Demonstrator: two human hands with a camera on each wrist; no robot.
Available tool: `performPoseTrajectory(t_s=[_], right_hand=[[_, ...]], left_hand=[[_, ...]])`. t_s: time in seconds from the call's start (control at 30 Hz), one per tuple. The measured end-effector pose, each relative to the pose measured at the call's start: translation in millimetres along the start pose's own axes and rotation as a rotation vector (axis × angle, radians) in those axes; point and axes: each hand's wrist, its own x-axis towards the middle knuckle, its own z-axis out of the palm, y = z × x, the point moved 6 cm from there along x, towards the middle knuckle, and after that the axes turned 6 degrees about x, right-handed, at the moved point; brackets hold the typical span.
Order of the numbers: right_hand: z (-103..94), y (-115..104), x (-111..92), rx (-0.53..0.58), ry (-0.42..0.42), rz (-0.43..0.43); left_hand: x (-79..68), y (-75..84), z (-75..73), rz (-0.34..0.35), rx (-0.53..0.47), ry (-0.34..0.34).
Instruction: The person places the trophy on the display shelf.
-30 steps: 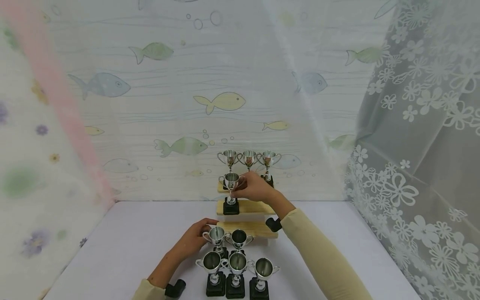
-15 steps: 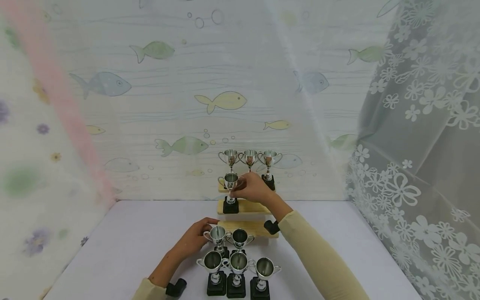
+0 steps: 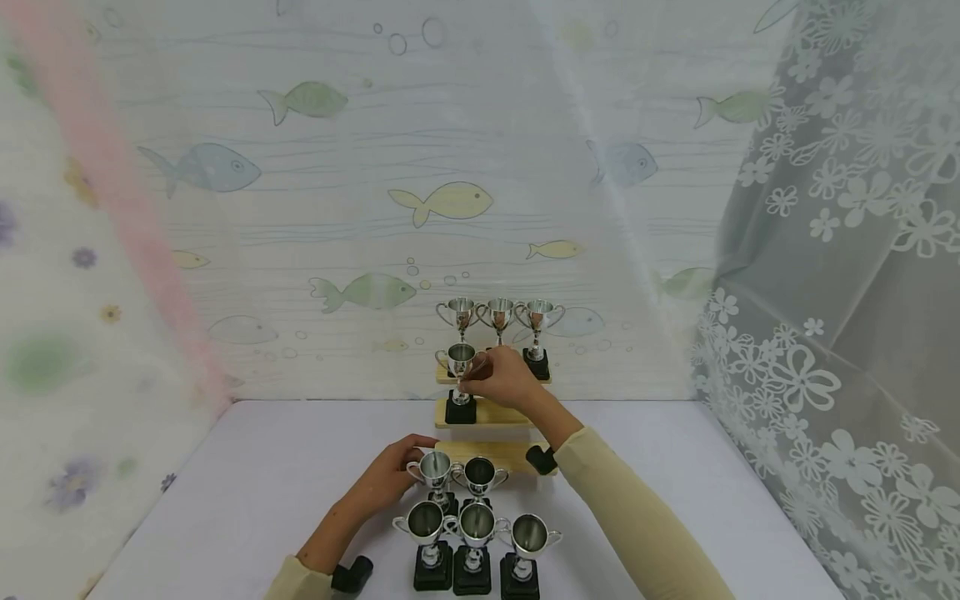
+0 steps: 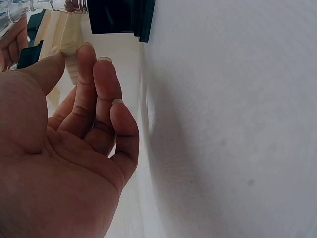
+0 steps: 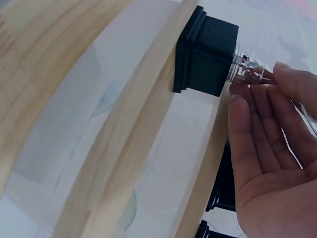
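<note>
My right hand [image 3: 504, 379] pinches the stem of a small silver trophy cup [image 3: 460, 358] with two handles. Its black base [image 5: 207, 54] stands upright at the left end of the middle step [image 3: 495, 412] of a wooden tiered stand. In the head view, my left hand [image 3: 386, 475] is at the left end of the lowest step [image 3: 491, 456]. The left wrist view shows the thumb and fingertips gripping the wooden end [image 4: 72, 39], with the other fingers loosely bent. Three matching trophies [image 3: 538, 317] stand along the top step, the bases partly hidden by my right hand.
Several more trophies [image 3: 476, 525] stand on the white table [image 3: 637, 517] in front of the stand, close to my left hand. Behind is a fish-patterned curtain [image 3: 442, 204]; lace cloth [image 3: 802, 383] hangs at the right.
The trophy in my right hand has shifted slightly left and back on the middle step, the right forearm moving with it. My left hand stays at the stand.
</note>
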Motion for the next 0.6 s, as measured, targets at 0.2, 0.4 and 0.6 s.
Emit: performPoseTrajectory(t_s=[0.2, 0.4, 0.6], right_hand=[[-0.9, 4, -8, 0.029, 0.025, -0.041], [-6.1, 10, -25, 0.105, 0.055, -0.034], [-10.1, 19, -45, 0.152, 0.054, -0.039]], left_hand=[[-0.3, 0.1, 0.7, 0.004, -0.007, -0.001], [-0.9, 2.1, 0.1, -0.008, -0.002, 0.01], [-4.2, 6.7, -1.7, 0.001, -0.014, 0.013]])
